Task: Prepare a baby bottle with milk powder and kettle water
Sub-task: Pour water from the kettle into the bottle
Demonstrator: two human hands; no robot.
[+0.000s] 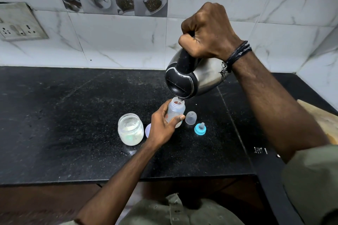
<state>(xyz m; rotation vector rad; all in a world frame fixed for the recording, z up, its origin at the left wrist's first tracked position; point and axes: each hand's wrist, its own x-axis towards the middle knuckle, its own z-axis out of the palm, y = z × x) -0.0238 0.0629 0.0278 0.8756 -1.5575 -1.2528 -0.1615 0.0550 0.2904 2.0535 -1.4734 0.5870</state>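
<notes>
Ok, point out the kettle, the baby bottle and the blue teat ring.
kettle (204,76), head view, on its steel body below the handle.
baby bottle (176,110), head view, on its clear shoulder above the fingers.
blue teat ring (200,129), head view, on the blue collar lying on the counter.

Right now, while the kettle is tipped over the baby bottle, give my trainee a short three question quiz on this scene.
1. True or false: the left hand holds the baby bottle while the right hand tilts the kettle.
2. Which lies nearest the bottle's right side: A) the blue teat ring, B) the clear cap, C) the powder jar?
3. Fill in: the powder jar stands with its lid ____.

Key: 1 true; 2 B; 3 off.
</notes>
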